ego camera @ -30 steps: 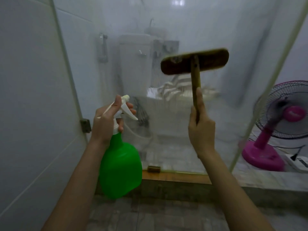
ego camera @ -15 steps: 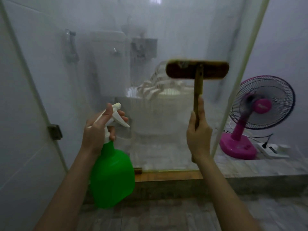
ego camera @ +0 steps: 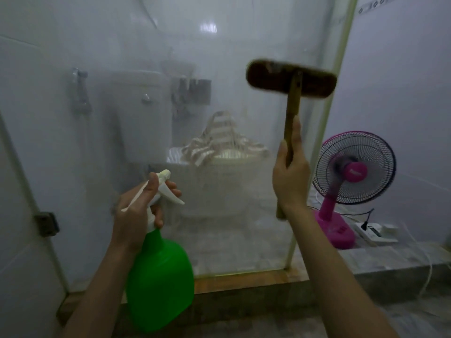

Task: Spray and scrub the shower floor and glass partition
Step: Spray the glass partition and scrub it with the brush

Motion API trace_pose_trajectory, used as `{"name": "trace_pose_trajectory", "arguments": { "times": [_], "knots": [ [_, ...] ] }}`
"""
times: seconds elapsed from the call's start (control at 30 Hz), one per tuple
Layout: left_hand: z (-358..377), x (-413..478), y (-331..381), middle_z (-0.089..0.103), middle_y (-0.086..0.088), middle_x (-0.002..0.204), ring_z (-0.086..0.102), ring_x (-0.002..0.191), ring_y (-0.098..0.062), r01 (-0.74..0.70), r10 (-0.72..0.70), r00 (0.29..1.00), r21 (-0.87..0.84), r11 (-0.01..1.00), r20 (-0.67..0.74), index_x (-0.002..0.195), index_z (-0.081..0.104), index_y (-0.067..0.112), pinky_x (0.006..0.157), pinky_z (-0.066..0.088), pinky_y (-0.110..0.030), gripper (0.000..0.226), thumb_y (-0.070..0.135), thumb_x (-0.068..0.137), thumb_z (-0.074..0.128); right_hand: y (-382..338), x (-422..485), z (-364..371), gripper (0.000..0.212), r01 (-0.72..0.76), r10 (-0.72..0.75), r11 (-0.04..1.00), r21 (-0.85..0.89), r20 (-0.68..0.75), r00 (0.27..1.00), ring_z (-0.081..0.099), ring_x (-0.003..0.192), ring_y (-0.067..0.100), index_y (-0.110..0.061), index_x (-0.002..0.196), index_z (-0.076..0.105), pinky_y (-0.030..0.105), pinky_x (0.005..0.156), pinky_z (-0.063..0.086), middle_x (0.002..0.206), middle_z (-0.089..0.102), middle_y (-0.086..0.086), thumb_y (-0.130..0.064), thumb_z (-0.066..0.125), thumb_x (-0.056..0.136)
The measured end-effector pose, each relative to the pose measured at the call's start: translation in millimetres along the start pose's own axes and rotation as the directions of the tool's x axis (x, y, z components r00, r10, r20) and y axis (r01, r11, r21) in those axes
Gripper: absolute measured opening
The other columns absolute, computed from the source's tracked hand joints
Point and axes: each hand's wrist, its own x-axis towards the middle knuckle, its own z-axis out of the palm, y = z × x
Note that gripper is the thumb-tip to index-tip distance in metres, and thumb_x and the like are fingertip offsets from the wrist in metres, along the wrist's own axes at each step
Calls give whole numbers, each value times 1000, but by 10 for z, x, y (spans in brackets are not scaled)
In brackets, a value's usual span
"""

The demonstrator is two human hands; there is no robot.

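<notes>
Two hands are raised before the fogged glass partition [ego camera: 219, 93]. The left hand [ego camera: 136, 211] grips the neck of a green spray bottle [ego camera: 159, 281], fingers on its white trigger. The right hand [ego camera: 290, 176] clasps the wooden handle of a scrub brush [ego camera: 291, 80], its head up against the glass near the partition's right edge.

Single head-worn wide-angle view, facing forward, slightly downward, close to the glass partition [ego camera: 219, 142], hands [ego camera: 290, 172] near.
</notes>
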Motion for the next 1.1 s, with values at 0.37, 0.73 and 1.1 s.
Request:
{"name": "trace_pose_trajectory", "arguments": {
  "times": [0.37, 0.73, 1.1],
  "knots": [
    [204, 65, 325, 77, -3, 75, 43, 35, -12, -91, 87, 995, -94, 991, -37, 84, 75, 18, 34, 35, -21, 40, 48, 96, 51, -399, 267, 118, 54, 108, -102, 994, -36, 129, 986, 33, 45, 5, -30, 152, 19, 24, 42, 35, 59, 39, -2, -20, 39, 103],
    [291, -61, 447, 76, -4, 74, 43, 35, -11, -71, 67, 997, -81, 994, -42, 84, 72, 11, 34, 33, -20, 41, 43, 98, 52, 62, -736, -122, 61, 164, -91, 970, -179, 354, 931, 34, 37, 6, -43, 150, 9, 17, 37, 30, 51, 34, -12, -24, 41, 102],
    [316, -182, 632, 76, -2, 71, 48, 72, -37, -85, 78, 990, -61, 994, -116, 70, 78, 22, 35, 35, -19, 47, 40, 100, 47, 417, -563, -548, 59, 334, -228, 928, -163, 459, 858, 35, 34, 7, -38, 151, 10, 18, 34, 31, 50, 35, -11, -28, 40, 101]
  ]
}}
